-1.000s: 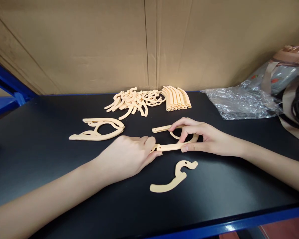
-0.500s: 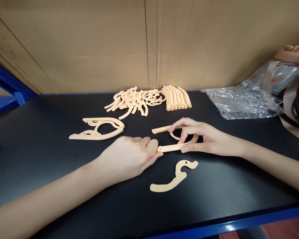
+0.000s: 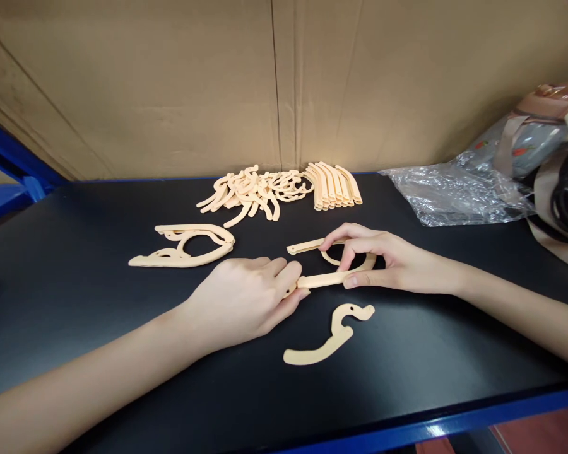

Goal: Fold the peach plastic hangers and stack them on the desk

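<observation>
Cream frame (image 3: 320,280) mid-table (image 3: 421,359), seemingly part-joined, right hand (image 3: 385,261) pinching its side, left hand (image 3: 250,296) clamped on a mostly hidden piece (image 3: 290,291); neighbouring frame (image 3: 208,258) looks done, loose hook (image 3: 334,343), heap (image 3: 246,189), stack (image 3: 336,186) apparently remaining.

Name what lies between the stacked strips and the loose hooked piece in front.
The curved frame and the fingers of the right hand gripping it lie between the stacked strips and the loose hooked piece, as the head view shows.
</observation>
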Tool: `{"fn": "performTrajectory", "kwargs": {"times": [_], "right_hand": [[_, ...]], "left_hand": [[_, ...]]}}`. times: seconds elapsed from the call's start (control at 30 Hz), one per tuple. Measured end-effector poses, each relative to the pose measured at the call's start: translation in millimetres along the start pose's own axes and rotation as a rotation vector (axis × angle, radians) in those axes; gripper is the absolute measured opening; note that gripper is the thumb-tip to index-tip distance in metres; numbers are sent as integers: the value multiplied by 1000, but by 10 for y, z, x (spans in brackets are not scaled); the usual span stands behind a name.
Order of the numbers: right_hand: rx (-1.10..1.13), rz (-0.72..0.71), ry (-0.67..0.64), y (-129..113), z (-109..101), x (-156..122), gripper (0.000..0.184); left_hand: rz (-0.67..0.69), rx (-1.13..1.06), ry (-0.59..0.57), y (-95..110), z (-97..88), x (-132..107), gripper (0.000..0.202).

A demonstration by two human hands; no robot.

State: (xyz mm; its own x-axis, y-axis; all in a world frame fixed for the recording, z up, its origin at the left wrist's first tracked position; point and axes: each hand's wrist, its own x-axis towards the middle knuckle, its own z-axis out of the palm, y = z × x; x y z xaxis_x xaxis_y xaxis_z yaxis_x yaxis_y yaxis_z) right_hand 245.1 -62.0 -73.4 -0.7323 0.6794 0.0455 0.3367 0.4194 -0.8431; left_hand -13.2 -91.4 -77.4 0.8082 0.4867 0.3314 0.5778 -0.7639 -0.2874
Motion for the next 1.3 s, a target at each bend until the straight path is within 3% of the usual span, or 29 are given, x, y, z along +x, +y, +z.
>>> {"fn": "performTrajectory", "kwargs": {"times": [0.27,0.53,0.7,0.83,1.0,1.3], "right_hand": [[-75,-20,25,26,-4,4,16],[-112,-27,50,54,-30,8,24],[-164,-25,130,83,-32,9,33],[-209,-36,182,126,-34,12,37],[-248,-97,212,177,-41,13,35],[-354,-105,262,192,-23,38,31]], "left_hand": [[0,-150,23,-26,13,6,18],[46,-132,2,-39,-32,34,23],[78,-110,17,-17,-39,12,27],[39,-193,-31,-9,-5,-12,36],[-49,-349,-24,-30,34,-27,32],[-72,-528,-47,-39,2,-27,31]]}}
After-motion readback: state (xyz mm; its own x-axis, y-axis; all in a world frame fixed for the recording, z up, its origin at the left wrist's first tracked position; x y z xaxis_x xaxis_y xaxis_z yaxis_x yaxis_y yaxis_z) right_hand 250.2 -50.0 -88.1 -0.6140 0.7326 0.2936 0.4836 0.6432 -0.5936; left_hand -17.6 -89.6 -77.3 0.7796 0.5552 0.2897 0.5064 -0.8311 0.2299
